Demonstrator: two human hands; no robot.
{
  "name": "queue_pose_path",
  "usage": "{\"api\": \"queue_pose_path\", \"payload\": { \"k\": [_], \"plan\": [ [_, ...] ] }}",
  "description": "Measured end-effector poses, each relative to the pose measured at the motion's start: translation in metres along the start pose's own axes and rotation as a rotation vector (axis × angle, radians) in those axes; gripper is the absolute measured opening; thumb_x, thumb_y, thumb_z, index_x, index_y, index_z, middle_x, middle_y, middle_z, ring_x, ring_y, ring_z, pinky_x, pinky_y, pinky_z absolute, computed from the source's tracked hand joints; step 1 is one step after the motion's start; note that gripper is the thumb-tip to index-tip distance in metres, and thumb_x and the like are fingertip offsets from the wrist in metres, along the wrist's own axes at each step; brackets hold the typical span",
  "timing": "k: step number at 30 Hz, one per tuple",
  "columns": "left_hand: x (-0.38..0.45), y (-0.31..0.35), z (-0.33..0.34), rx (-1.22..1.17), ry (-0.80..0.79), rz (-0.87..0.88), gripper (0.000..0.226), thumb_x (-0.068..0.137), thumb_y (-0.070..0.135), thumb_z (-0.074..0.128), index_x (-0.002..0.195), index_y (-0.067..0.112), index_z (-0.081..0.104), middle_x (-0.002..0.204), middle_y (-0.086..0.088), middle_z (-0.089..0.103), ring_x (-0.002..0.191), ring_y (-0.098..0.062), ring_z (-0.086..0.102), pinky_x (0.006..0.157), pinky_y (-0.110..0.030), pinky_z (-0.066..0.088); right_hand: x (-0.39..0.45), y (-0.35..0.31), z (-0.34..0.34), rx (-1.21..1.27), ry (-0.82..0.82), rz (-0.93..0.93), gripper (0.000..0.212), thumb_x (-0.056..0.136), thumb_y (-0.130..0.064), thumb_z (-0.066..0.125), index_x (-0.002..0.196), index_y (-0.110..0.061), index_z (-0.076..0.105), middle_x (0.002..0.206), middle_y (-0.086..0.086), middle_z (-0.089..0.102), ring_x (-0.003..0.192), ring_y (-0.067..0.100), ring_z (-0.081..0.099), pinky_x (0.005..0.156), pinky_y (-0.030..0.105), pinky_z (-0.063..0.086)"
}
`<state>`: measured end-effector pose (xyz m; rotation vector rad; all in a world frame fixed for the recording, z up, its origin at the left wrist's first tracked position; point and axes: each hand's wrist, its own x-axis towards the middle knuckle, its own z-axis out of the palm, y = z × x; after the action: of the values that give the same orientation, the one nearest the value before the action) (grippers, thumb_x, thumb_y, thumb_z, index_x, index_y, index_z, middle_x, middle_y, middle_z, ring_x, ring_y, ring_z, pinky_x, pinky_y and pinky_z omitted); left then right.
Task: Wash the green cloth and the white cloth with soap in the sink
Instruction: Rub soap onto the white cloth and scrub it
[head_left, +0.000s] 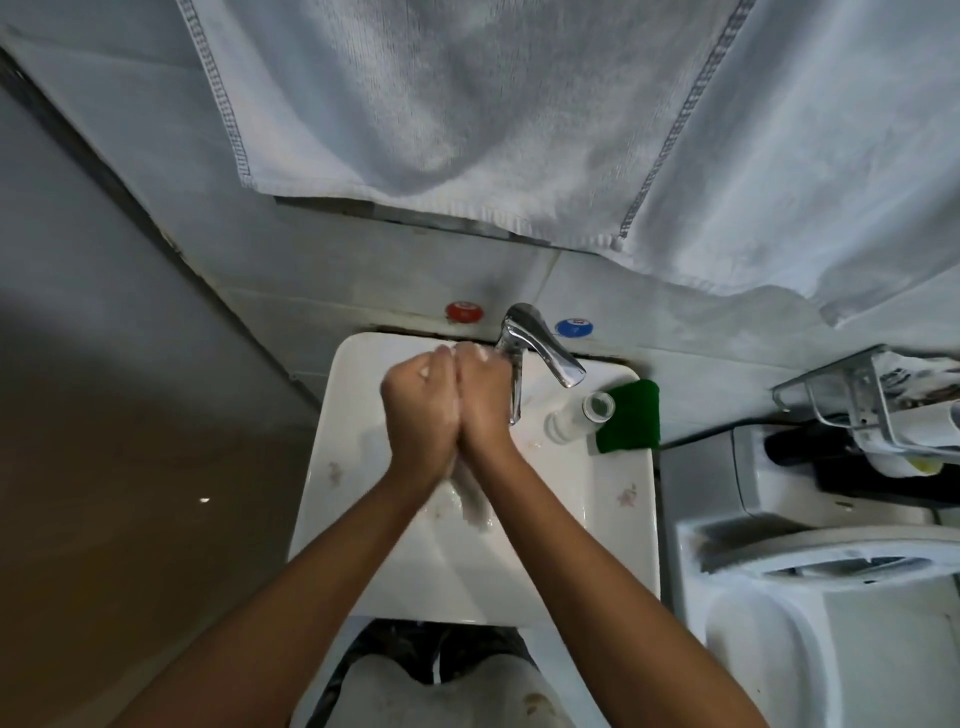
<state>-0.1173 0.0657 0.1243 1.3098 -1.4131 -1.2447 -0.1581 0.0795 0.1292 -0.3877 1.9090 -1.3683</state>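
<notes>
Landmark: the white ceramic sink (618, 525), with a chrome lever tap (540, 343) at its back edge.
White cloth: a wet, twisted white rag (472, 499) hangs over the basin, its tail showing below the wrists.
Left hand (418, 405): pressed palm to palm against the other hand over the basin, clasping the rag; suds on the knuckles.
Right hand (483, 400): likewise closed on the rag, just in front of the tap.
Green cloth: a folded dark green pad (631, 415) lies on the sink's right back corner, touched by neither hand.
Soap: a clear bottle (576, 415) lies on the sink rim, just beside the green pad.
Step in hand, as I judge it: lathering the white rag. Rub the palms against each other, keep the rag low over the basin, then turn it so fresh cloth meets the soap.
Hard to make out: most of the rag is hidden between the palms; the fingertips are blurred; whether water runs cannot be told; the bottle's contents are unclear.
</notes>
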Motion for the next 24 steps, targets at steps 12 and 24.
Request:
{"api": "queue_pose_path", "payload": {
  "k": [12,24],
  "plan": [
    [0.033,-0.002,-0.011,-0.037,0.013,-0.012,0.049,0.093,0.011,0.051,0.049,0.016,0.03,0.044,0.009,0.029,0.046,-0.008,0.028,0.05,-0.028,0.025,-0.02,0.0,-0.004,-0.151,-0.159,-0.012,0.035,0.09,-0.011,0.045,0.056,-0.017,0.047,0.053,-0.002,0.043,0.05,0.009,0.046,0.053,0.024,0.04],
    [0.063,-0.003,-0.084,0.413,-0.575,0.136,0.045,0.057,0.067,0.063,0.07,0.025,0.054,0.059,0.008,0.05,0.06,-0.012,0.044,0.056,-0.029,0.036,0.007,-0.014,-0.098,-0.88,-0.384,-0.661,0.021,0.093,-0.036,0.059,0.093,-0.015,0.053,0.089,-0.005,0.055,0.078,0.013,0.05,0.064,0.027,0.033]
  ]
}}
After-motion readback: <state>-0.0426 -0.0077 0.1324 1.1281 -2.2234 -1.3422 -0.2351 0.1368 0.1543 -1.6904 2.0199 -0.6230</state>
